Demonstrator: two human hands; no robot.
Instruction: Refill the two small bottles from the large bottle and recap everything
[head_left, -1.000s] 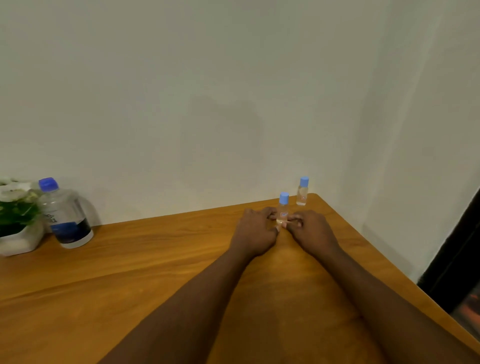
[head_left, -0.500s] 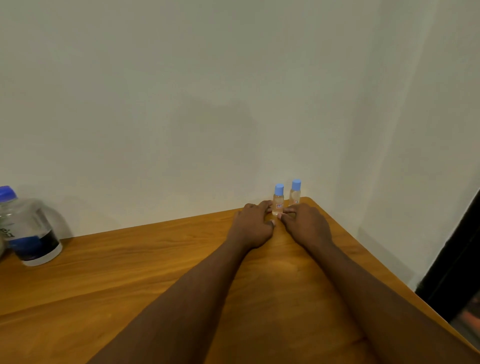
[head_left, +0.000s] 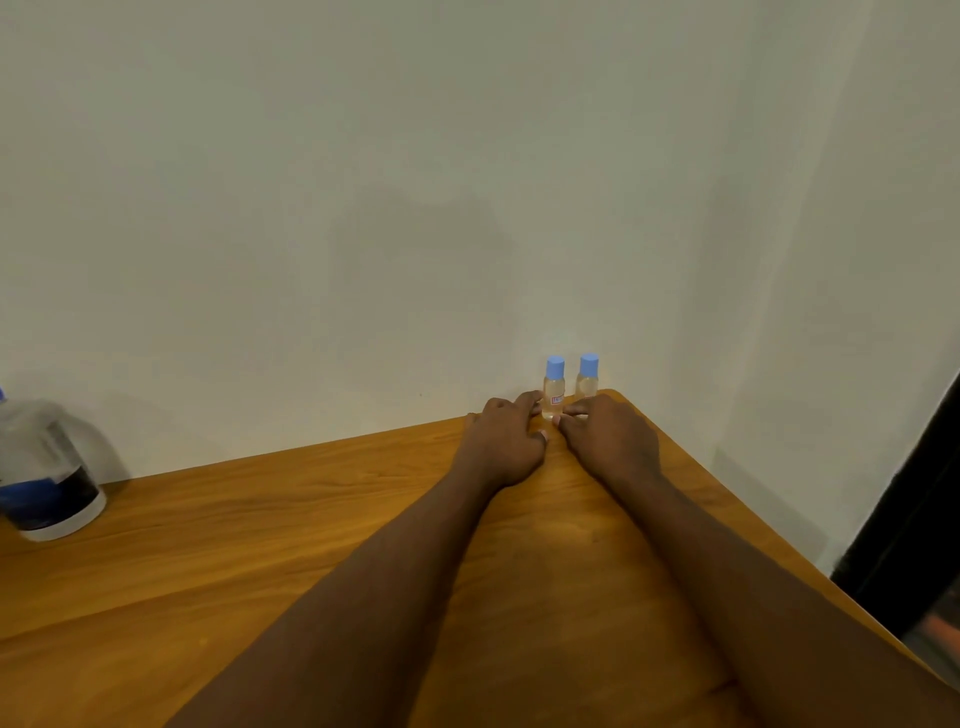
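Note:
Two small clear bottles with blue caps stand upright side by side at the table's far right corner. The nearer small bottle (head_left: 554, 391) has a red label, and the fingertips of my left hand (head_left: 506, 441) and my right hand (head_left: 609, 441) pinch its base from both sides. The second small bottle (head_left: 588, 375) stands just right of it and a little behind my right fingers. The large bottle (head_left: 49, 470), clear with a dark blue label, stands far left by the wall, cut off by the frame edge so its cap is hidden.
The wooden table (head_left: 260, 545) runs against a pale wall. Its right edge slants close to my right forearm, with a dark opening (head_left: 914, 519) beyond it.
Both hands slid the labelled small bottle back toward the corner until it stands next to the other one. The view swung right, so the plant left the frame.

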